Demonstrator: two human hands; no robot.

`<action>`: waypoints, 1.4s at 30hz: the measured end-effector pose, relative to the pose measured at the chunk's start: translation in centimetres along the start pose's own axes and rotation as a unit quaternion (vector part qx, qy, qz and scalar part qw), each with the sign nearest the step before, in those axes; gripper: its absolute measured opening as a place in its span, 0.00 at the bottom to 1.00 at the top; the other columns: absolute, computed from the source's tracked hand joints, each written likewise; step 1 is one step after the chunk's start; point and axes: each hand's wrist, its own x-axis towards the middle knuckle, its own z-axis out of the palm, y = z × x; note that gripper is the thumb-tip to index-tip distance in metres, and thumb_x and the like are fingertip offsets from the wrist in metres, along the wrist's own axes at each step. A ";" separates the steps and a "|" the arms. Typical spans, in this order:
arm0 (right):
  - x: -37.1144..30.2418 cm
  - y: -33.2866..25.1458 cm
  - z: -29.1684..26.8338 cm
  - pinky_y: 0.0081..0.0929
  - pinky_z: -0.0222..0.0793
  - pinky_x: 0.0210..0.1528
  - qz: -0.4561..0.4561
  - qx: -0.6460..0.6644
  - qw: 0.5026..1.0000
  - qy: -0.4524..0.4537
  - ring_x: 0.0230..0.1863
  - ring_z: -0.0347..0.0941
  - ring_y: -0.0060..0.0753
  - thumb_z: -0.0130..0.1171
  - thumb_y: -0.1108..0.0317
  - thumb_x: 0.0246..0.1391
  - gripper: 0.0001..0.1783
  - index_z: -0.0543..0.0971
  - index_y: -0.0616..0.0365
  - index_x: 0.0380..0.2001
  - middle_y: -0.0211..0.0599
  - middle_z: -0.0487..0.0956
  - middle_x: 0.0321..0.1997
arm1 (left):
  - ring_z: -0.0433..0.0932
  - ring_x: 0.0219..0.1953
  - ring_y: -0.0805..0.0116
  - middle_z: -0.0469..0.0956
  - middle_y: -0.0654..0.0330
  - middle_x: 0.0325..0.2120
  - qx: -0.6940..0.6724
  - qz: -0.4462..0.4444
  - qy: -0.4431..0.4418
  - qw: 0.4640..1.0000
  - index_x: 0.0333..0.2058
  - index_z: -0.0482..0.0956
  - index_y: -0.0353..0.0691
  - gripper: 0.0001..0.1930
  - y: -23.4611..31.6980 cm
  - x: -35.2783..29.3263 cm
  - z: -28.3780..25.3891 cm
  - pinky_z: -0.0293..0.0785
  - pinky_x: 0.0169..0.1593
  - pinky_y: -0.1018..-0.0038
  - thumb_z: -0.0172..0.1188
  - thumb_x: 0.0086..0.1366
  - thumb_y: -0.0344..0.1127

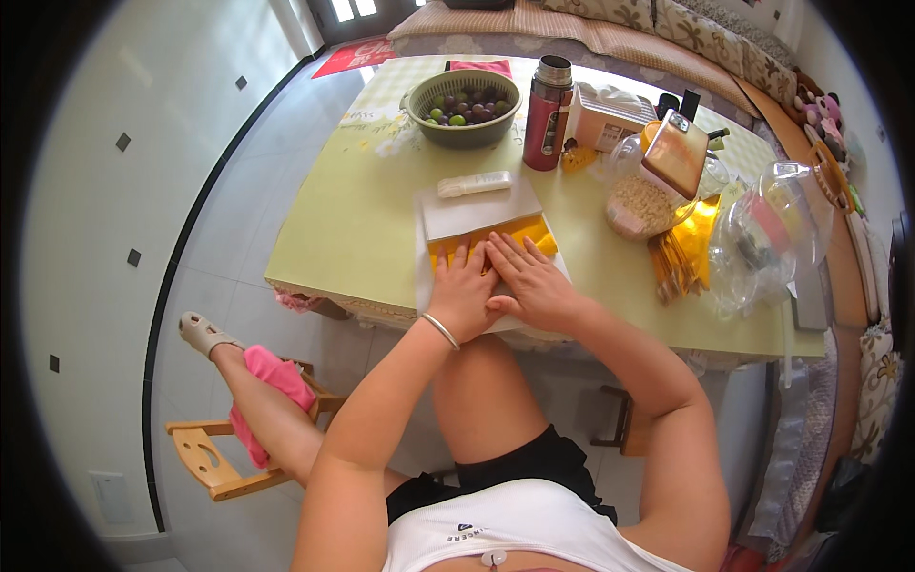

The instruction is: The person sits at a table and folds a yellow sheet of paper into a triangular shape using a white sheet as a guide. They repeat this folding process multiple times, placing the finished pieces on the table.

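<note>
Left hand (464, 294) and right hand (536, 283) flat on the gold sheet (538, 233)!

We start low, with the white top (515, 527) and black shorts (529, 472) closest to us. Down on our left, a pink cloth (276, 381) drapes by a wooden chair (210, 465). Up we go to the near edge of the tabletop (329, 214), and here's the action: both grips are apart, palms down, fingers stretched out over the gold sheet. The hands meet at the index fingers, and a bangle (441, 330) rings the left wrist. Whether the right thumb touches the left hand, we can't tell. The gold sheet lies on white paper (426, 286), with a white flap (481, 212) along its far side and a white tube (475, 184) just beyond.

Over to our right: a clear bottle (796, 214), a gold stack (688, 246), a jar (637, 205) of pale bits, and a phone (679, 151) overlapping it in our view. Farther along, we've got a red flask (549, 114) between a white box (610, 116) and a bowl (467, 134) full of grapes (472, 105). Right at the back, a long sofa (477, 27)!
</note>
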 end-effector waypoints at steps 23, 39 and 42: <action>-5.5 -1.9 -0.2 0.47 0.46 0.74 0.107 -0.177 0.978 0.011 0.67 0.64 0.46 0.58 0.51 0.59 0.34 0.70 0.67 0.61 0.48 0.73 0.63 | 0.47 0.74 0.48 0.52 0.48 0.72 0.099 0.066 -0.111 0.987 0.69 0.58 0.40 0.42 -2.2 -1.3 -3.6 0.38 0.73 0.47 0.50 0.67 0.64; -3.4 -0.4 -1.9 0.54 0.64 0.61 0.009 -0.190 0.981 0.036 0.42 0.77 0.45 0.58 0.69 0.50 0.05 0.78 0.56 0.31 0.42 0.80 0.32 | 0.74 0.50 0.49 0.77 0.51 0.45 -0.068 0.023 0.091 0.993 0.44 0.80 0.38 0.18 0.9 -2.1 -2.7 0.71 0.53 0.58 0.65 0.57 0.41; -2.9 -0.4 -2.3 0.51 0.68 0.55 0.008 -0.146 0.988 0.048 0.40 0.78 0.43 0.59 0.69 0.49 0.03 0.78 0.55 0.27 0.40 0.81 0.31 | 0.76 0.38 0.50 0.77 0.51 0.33 -0.151 0.008 0.155 0.976 0.34 0.81 0.37 0.10 2.6 -1.3 -1.9 0.74 0.41 0.61 0.67 0.53 0.33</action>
